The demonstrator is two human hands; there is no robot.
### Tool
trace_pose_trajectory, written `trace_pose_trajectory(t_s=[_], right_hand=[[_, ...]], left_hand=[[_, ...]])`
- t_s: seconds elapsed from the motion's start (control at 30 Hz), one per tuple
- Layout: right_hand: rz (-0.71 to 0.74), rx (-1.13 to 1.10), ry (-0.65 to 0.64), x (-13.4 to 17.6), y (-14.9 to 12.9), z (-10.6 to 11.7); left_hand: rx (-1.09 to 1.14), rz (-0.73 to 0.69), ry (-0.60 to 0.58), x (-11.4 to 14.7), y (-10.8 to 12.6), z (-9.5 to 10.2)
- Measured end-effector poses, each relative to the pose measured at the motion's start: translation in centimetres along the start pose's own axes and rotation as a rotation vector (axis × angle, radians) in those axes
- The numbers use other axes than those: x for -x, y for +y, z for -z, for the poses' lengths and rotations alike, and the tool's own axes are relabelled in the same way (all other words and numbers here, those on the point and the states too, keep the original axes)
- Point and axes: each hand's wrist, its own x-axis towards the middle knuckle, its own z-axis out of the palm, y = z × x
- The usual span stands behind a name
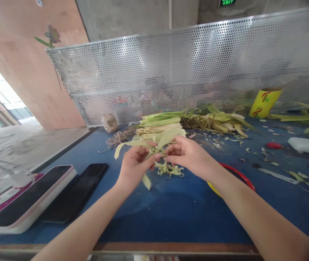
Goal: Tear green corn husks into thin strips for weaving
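Observation:
Above the middle of the blue table, both my hands meet over a pale green corn husk piece (167, 137), whose strips splay out to the left, upward and down. My left hand (134, 164) pinches its lower middle between thumb and fingers. Close beside it, my right hand (188, 155) grips the same piece with bent fingertips. Just beyond and below the fingers lie small curled husk bits (167, 169). Behind the hands is a neat stack of flat husk strips (157, 124). The exact join between the fingers is partly hidden.
Two phones (79, 192) lie at left. A stringy brown tangle (121, 137) and a whitish lump (109, 123) sit farther back. Loose husks (216, 121), a yellow tube (265, 103), a blade (278, 175) and scraps are at right. A red-and-yellow ring (242, 175) lies behind my right forearm.

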Motion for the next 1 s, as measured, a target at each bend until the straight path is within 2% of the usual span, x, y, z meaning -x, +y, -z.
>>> trace_pose_trajectory(t_s=[0.07, 0.2, 0.33, 0.4, 0.5, 0.6, 0.77, 0.9, 1.0], right_hand=[[-0.008, 0.061, 0.022, 0.0, 0.0, 0.1], [-0.026, 0.120, -0.014, 0.0, 0.0, 0.2], [-0.052, 0.183, -0.064, 0.1, -0.1, 0.9], [-0.062, 0.205, -0.098, 0.2, -0.2, 1.2], [-0.063, 0.206, -0.106, 0.2, -0.2, 1.1], [0.014, 0.162, 0.000, 0.0, 0.1, 0.4], [0.159, 0.102, 0.205, -0.2, 0.0, -0.5], [0.179, 0.091, 0.230, 0.1, -0.7, -0.5], [0.203, 0.073, 0.273, 0.3, -0.8, -0.2]], left_hand=[[-0.031, -0.029, 0.005, -0.1, 0.1, 0.1], [-0.056, -0.056, -0.036, -0.3, 0.1, 0.5], [0.015, -0.071, 0.031, -0.8, -0.1, 1.0], [0.048, -0.036, 0.036, -0.9, -0.1, 1.0], [0.147, 0.093, -0.010, -0.8, 0.3, 0.8], [0.216, 0.211, -0.053, -0.4, 0.5, 0.4], [0.112, 0.212, -0.098, -0.3, 0.4, 0.3], [0.030, 0.231, -0.187, -0.1, 0.5, 0.5], [-0.007, 0.280, -0.208, 0.0, 0.6, 0.5]])
